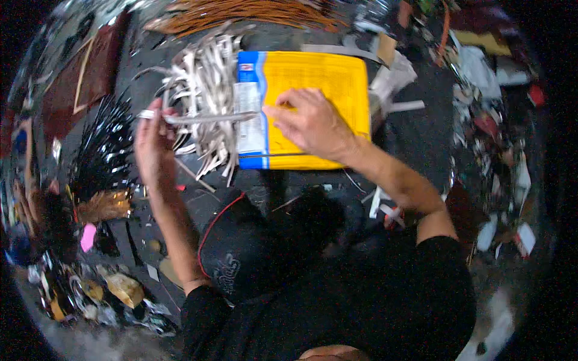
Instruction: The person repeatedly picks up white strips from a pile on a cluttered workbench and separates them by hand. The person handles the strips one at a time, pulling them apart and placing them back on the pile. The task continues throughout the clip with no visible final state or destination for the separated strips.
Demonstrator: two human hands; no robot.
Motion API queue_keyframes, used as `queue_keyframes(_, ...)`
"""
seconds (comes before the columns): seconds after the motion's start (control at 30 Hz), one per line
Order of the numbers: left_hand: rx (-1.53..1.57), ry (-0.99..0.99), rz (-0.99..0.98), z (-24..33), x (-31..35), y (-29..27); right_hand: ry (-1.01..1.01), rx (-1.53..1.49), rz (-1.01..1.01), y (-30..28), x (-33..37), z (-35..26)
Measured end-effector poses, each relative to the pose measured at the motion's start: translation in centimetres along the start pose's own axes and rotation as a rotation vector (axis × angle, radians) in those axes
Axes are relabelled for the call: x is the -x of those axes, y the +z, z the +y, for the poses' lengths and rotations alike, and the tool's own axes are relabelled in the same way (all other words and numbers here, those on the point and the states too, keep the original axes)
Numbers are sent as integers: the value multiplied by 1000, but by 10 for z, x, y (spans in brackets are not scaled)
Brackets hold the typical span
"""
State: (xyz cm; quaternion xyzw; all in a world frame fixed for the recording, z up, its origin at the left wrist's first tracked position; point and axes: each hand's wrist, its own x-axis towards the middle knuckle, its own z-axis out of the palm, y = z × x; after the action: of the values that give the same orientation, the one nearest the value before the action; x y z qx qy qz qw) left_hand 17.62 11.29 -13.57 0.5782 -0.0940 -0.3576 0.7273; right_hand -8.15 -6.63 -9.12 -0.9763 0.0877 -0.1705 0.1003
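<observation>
Two hands share one pale strip (208, 118) lying crosswise at centre frame: your left hand (153, 141) pinches its left end, while your right hand (310, 123), fingers together, presses its other end onto the yellow sack (325, 78).

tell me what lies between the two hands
In the head view, a pale strip spans from the left hand to the right hand, crossing a heap of pale strips and the yellow bag's blue-and-white edge.
</observation>
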Motion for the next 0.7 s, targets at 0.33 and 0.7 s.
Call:
queue_keyframes(0.33,-816,140,-259,29,-27,10,706,33,-39,-179,234,130)
queue_keyframes(0.7,-687,101,-339,-4,14,49,1096,451,-312,-23,513,101)
